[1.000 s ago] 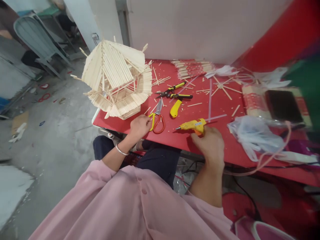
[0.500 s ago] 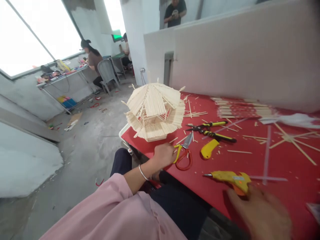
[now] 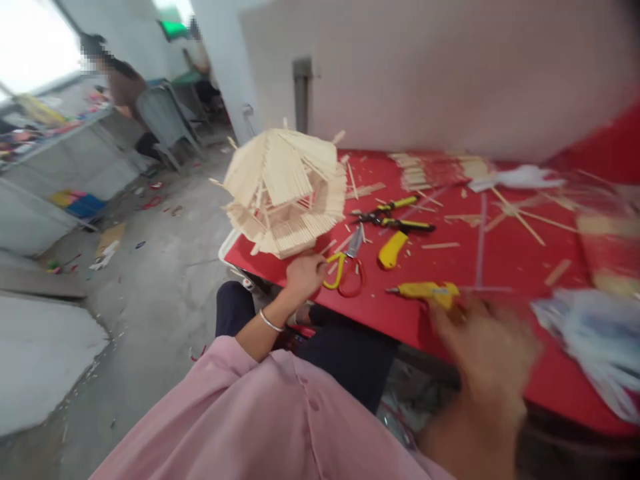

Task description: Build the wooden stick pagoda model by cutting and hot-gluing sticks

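1. The stick-built pavilion model [image 3: 285,190] stands at the left end of the red table [image 3: 500,267], as half a second ago.
2. The left hand [image 3: 305,273] stays with its fingers curled at the yellow-handled scissors [image 3: 345,270].
3. The right hand [image 3: 480,343], blurred, has drawn back just behind the yellow glue gun [image 3: 425,291]; its fingers seem released.
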The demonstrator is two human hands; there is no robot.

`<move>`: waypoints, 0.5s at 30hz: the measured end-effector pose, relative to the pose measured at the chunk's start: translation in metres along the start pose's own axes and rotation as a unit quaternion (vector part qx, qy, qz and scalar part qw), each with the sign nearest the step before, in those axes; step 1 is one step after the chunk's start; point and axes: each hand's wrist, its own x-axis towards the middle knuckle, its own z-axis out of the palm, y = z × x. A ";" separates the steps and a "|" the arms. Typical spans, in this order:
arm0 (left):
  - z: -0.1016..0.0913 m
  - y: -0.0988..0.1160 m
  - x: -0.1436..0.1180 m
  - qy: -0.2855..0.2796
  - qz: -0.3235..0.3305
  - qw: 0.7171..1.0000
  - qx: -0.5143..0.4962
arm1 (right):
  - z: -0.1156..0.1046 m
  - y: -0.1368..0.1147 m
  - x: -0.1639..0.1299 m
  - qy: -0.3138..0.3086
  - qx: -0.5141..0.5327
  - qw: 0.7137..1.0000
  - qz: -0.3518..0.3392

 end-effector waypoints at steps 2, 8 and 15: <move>0.000 0.001 0.003 -0.005 0.013 1.000 0.001 | -0.005 -0.008 -0.001 0.005 -0.051 0.999 0.006; 0.012 0.016 0.008 -0.026 0.047 0.992 0.115 | -0.007 -0.016 -0.002 0.034 -0.001 0.999 -0.017; 0.015 0.020 0.011 -0.061 0.044 0.981 0.180 | 0.001 -0.044 -0.005 0.056 0.070 0.992 -0.085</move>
